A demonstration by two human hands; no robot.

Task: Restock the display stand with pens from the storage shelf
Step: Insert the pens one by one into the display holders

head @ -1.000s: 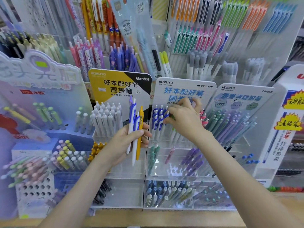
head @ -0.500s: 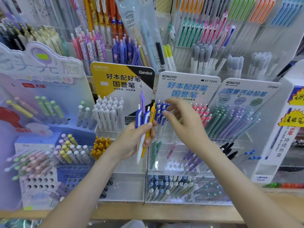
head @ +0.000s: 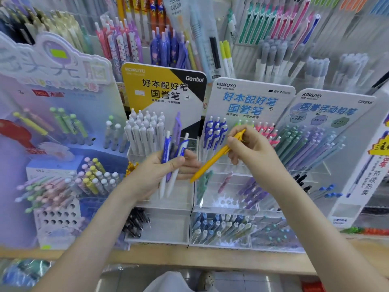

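The yellow pen (head: 212, 160) is pinched at its clip end between the thumb and fingers of the right hand (head: 252, 152). It slants down and away from that grip, and its tip reaches just past the fingertips of the left hand (head: 155, 173). The left hand is curled round three upright pens: two white pens with blue clips (head: 166, 149) and one purple pen (head: 177, 131) between them.

Just behind the right hand's grip is a row of blue-clipped pens (head: 214, 133), too crowded to count, in the top tier of a clear tiered stand (head: 231, 208). Above them a white header card (head: 250, 98) reads "KOKUYO", "好本配好笔 国誉笔" and "GY TO", with the rest blurred. Behind the left hand's grip stand white pens (head: 145, 129) under a yellow-and-black card (head: 164, 85) reading "KOKUYO", "Gambol" and the same Chinese line. Beyond the right hand a third card (head: 330, 106) reads "KOKUYO", "Campus" and "国誉活动铅笔". That makes three KOKUYO cards side by side. High above both grips hangs a packet (head: 175, 5) marked "COLOR".
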